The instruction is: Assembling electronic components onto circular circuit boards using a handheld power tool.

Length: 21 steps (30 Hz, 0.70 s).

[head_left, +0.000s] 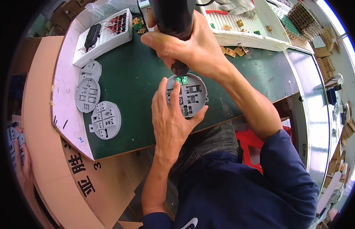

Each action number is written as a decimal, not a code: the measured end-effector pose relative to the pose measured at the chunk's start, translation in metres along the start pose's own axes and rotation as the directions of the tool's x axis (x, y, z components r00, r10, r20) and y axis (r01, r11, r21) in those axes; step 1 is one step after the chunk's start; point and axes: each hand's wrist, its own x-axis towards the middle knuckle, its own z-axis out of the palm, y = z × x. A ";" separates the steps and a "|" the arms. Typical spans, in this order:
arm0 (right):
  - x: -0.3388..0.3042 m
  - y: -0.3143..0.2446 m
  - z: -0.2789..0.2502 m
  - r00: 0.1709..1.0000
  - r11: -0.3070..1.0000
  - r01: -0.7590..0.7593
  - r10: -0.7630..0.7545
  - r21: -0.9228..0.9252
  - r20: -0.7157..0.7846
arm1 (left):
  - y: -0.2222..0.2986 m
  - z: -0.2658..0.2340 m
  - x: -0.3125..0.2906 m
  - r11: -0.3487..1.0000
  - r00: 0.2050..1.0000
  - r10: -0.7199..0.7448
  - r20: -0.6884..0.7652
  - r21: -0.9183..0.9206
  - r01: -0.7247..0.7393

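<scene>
A round grey plastic housing (199, 100) with slots and raised ribs lies on the green tabletop in front of me. My left hand (170, 119) steadies it, the thumb at its lower right edge and the fingers reaching over its left side. One fingertip rests by a small green circuit board (185, 80) near the housing's far edge. Wrapped in my right hand (198, 49) is a black electric screwdriver (171, 17), upright, with its nose pointing down at that board. The screwdriver's tip is mostly hidden, so contact with a screw cannot be made out.
Several similar grey housings (108, 120) lie at the left. Behind them stands a white foam tray (126, 34) with red-wired parts. A larger foam tray (257, 42) holds small boards and a glove; yellowish boards (231, 52) lie before it. Another person's hand (25, 162) shows far left.
</scene>
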 end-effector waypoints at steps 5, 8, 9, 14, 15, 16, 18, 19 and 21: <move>0.000 -0.008 -0.001 1.000 1.000 -0.023 0.023 0.020 0.014 | -0.001 0.000 0.000 1.000 1.000 -0.006 -0.002 -0.005 0.006; 0.008 -0.005 -0.003 0.998 0.994 0.011 -0.017 0.106 0.055 | -0.001 -0.002 0.001 1.000 1.000 -0.011 0.011 -0.004 0.011; 0.012 -0.002 -0.004 0.992 0.986 0.109 -0.115 0.123 0.047 | 0.000 -0.003 0.002 1.000 1.000 -0.012 0.024 -0.004 0.012; 0.026 -0.009 -0.009 0.990 0.989 0.141 -0.141 -0.036 0.004 | -0.001 -0.006 0.000 0.994 1.000 -0.028 0.000 -0.103 0.028; 0.024 -0.015 -0.011 0.994 0.988 0.101 -0.097 -0.120 0.042 | -0.001 -0.007 -0.001 0.988 0.999 -0.046 0.004 -0.150 0.046; 0.021 -0.019 -0.014 0.996 0.976 0.064 -0.050 -0.206 0.075 | 0.000 -0.008 -0.001 0.988 0.999 -0.044 -0.001 -0.149 0.044; 0.004 -0.011 -0.015 0.995 0.943 0.103 -0.094 -0.315 0.046 | 0.001 -0.013 -0.002 0.971 0.997 -0.074 -0.027 -0.229 0.065; -0.008 -0.002 -0.015 0.991 0.898 0.131 -0.136 -0.419 0.017 | 0.000 -0.013 -0.004 0.972 0.996 -0.077 -0.033 -0.224 0.068; -0.041 0.010 -0.025 1.000 0.933 0.004 -0.008 -0.361 -0.009 | -0.001 -0.012 -0.004 0.962 0.988 -0.003 -0.151 -0.271 -0.039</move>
